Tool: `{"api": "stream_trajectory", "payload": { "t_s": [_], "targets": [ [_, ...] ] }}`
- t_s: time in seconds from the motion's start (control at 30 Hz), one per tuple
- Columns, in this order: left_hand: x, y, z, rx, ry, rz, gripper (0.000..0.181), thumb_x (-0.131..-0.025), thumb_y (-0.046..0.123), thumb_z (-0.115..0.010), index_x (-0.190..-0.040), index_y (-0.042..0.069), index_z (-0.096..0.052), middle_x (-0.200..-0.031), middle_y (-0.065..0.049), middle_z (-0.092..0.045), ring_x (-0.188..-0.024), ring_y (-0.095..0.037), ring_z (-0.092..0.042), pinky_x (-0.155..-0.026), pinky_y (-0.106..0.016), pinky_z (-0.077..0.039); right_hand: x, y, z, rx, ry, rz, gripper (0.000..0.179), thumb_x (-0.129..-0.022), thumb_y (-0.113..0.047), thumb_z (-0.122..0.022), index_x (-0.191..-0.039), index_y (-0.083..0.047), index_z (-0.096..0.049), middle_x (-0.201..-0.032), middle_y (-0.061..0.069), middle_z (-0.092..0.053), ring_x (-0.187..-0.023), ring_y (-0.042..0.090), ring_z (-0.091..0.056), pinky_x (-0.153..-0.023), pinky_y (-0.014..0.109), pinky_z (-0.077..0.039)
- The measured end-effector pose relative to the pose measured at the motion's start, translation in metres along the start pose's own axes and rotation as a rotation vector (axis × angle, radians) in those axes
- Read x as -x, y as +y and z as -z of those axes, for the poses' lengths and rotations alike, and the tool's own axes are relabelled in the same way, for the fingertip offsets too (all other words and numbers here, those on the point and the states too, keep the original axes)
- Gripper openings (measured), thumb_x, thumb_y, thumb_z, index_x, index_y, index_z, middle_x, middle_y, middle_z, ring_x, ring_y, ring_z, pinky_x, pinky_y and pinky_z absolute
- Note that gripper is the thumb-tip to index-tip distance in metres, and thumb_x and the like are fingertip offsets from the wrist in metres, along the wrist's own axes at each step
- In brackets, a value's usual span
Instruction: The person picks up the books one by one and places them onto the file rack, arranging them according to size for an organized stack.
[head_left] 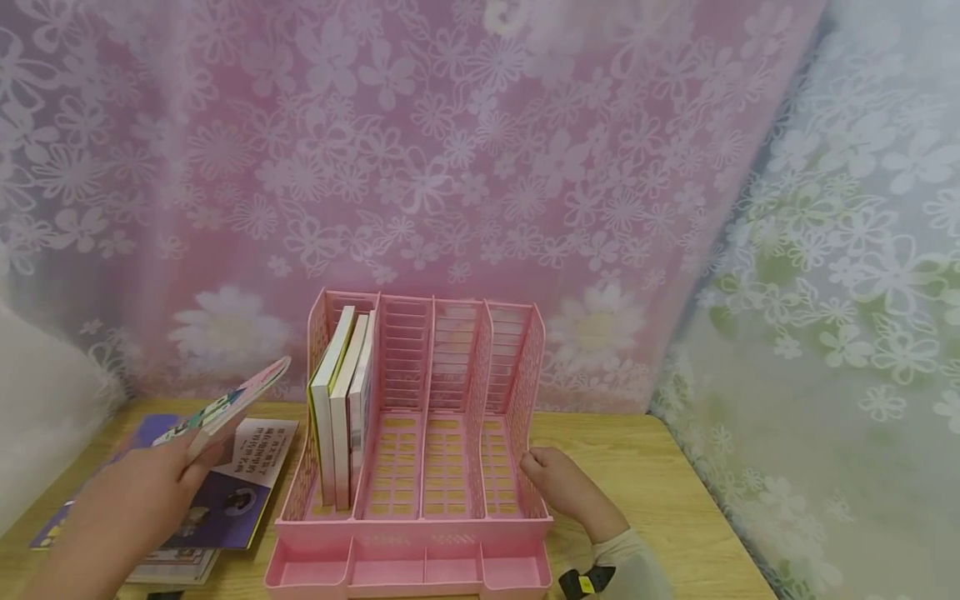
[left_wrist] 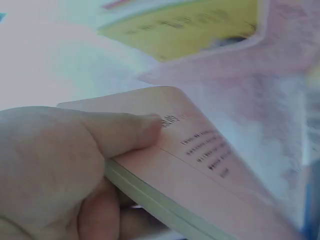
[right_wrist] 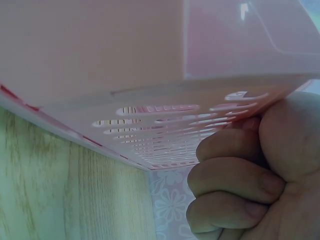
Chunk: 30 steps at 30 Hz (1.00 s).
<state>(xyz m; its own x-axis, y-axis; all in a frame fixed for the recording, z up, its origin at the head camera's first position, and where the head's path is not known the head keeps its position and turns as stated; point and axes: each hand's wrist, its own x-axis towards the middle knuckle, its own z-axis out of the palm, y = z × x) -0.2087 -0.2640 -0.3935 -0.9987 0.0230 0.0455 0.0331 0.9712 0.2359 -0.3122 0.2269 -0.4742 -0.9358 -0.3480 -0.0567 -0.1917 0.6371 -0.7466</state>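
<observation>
My left hand [head_left: 138,504] holds a thin book [head_left: 243,397] tilted above the table, left of a pink desktop file organizer [head_left: 412,533]. In the left wrist view, the thumb presses on its pale pink printed cover [left_wrist: 200,155] with fingers underneath. Several books [head_left: 341,417] stand upright in the organizer's leftmost compartment. The other compartments hold nothing. My right hand [head_left: 566,487] grips the organizer's right side wall; in the right wrist view its curled fingers [right_wrist: 230,175] are against the slotted panel [right_wrist: 165,122], with the fingertips partly hidden.
More books [head_left: 243,492], one with a purple and white cover on top, lie on the wooden table [head_left: 622,467] beneath my left hand. Shallow front trays [head_left: 450,572] run along the organizer's near side. Flower-patterned cloth [head_left: 450,167] hangs behind and to the right.
</observation>
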Motion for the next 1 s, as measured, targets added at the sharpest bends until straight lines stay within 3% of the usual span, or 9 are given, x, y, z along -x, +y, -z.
{"api": "stream_trajectory", "payload": {
  "t_s": [0.07, 0.17, 0.33, 0.4, 0.5, 0.6, 0.7, 0.9, 1.0],
  "targets": [
    [0.005, 0.006, 0.005, 0.005, 0.067, -0.02, 0.039, -0.108, 0.031, -0.053, -0.124, -0.004, -0.057, -0.075, -0.008, -0.065, -0.064, -0.03, -0.062, -0.062, -0.052, -0.046, 0.0, 0.0, 0.0, 0.005, 0.008, 0.002, 0.043, -0.11, -0.02, -0.04, -0.068, -0.012, -0.038, -0.061, -0.003, -0.033, -0.055, 0.014, -0.027, -0.055, 0.029, -0.03],
    [0.011, 0.014, 0.007, 0.065, 0.167, -0.055, 0.034, -0.11, 0.036, -0.048, -0.095, 0.006, -0.05, -0.063, 0.004, -0.052, -0.051, -0.016, -0.046, -0.065, -0.05, -0.042, 0.0, 0.0, 0.0, 0.002, 0.015, 0.0, 0.043, -0.109, -0.018, -0.04, -0.067, -0.012, -0.037, -0.06, -0.003, -0.032, -0.054, 0.014, -0.025, -0.055, 0.028, -0.029],
    [0.014, 0.024, 0.007, 0.174, 0.298, -0.056, 0.04, -0.111, 0.034, -0.049, -0.078, 0.011, -0.053, -0.059, 0.003, -0.05, -0.054, -0.021, -0.049, -0.087, -0.068, -0.035, 0.0, 0.0, -0.001, -0.006, 0.014, -0.003, 0.041, -0.109, -0.018, -0.04, -0.068, -0.013, -0.04, -0.061, -0.003, -0.033, -0.055, 0.013, -0.027, -0.054, 0.027, -0.03],
    [0.012, 0.026, 0.008, 0.198, 0.311, -0.033, 0.043, -0.111, 0.036, -0.047, -0.079, 0.009, -0.058, -0.06, 0.001, -0.051, -0.058, -0.024, -0.052, -0.082, -0.065, -0.039, 0.0, 0.0, -0.001, -0.005, 0.015, -0.003, 0.041, -0.109, -0.018, -0.041, -0.068, -0.013, -0.04, -0.061, -0.003, -0.034, -0.056, 0.013, -0.028, -0.054, 0.027, -0.03],
    [0.01, 0.029, 0.007, 0.227, 0.343, -0.017, 0.047, -0.111, 0.039, -0.047, -0.078, 0.008, -0.059, -0.059, -0.001, -0.049, -0.057, -0.025, -0.051, -0.065, -0.052, -0.043, 0.001, 0.0, -0.002, -0.006, 0.018, -0.002, 0.041, -0.109, -0.018, -0.041, -0.068, -0.013, -0.039, -0.061, -0.003, -0.033, -0.055, 0.013, -0.027, -0.053, 0.027, -0.029],
    [0.01, 0.031, 0.005, 0.245, 0.355, 0.003, 0.049, -0.111, 0.041, -0.044, -0.075, 0.009, -0.052, -0.058, -0.002, -0.044, -0.053, -0.021, -0.042, -0.053, -0.038, -0.034, 0.001, -0.002, -0.002, -0.01, 0.017, -0.003, 0.041, -0.109, -0.018, -0.041, -0.068, -0.013, -0.039, -0.061, -0.003, -0.033, -0.055, 0.013, -0.027, -0.053, 0.027, -0.029],
    [0.01, 0.031, 0.003, 0.254, 0.383, 0.034, 0.049, -0.111, 0.039, -0.042, -0.073, 0.009, -0.046, -0.056, -0.003, -0.042, -0.049, -0.02, -0.038, -0.05, -0.035, -0.03, 0.001, -0.003, -0.002, -0.015, 0.014, -0.002, 0.042, -0.11, -0.019, -0.041, -0.068, -0.013, -0.039, -0.061, -0.003, -0.033, -0.055, 0.013, -0.027, -0.053, 0.027, -0.029],
    [0.009, 0.023, 0.002, 0.249, 0.364, 0.126, 0.052, -0.11, 0.042, -0.038, -0.076, 0.004, -0.047, -0.062, -0.006, -0.048, -0.051, -0.021, -0.041, -0.048, -0.035, -0.031, 0.0, -0.002, -0.002, -0.009, 0.018, -0.008, 0.042, -0.109, -0.017, -0.041, -0.067, -0.013, -0.037, -0.06, -0.003, -0.033, -0.055, 0.013, -0.027, -0.054, 0.026, -0.029],
    [0.007, 0.02, 0.001, 0.243, 0.349, 0.122, 0.049, -0.108, 0.043, -0.042, -0.084, 0.002, -0.053, -0.064, -0.006, -0.052, -0.052, -0.022, -0.041, -0.048, -0.035, -0.031, 0.0, -0.002, -0.002, -0.004, 0.024, -0.009, 0.042, -0.108, -0.016, -0.041, -0.067, -0.013, -0.037, -0.061, -0.003, -0.032, -0.055, 0.013, -0.027, -0.054, 0.027, -0.029]
  ]
}}
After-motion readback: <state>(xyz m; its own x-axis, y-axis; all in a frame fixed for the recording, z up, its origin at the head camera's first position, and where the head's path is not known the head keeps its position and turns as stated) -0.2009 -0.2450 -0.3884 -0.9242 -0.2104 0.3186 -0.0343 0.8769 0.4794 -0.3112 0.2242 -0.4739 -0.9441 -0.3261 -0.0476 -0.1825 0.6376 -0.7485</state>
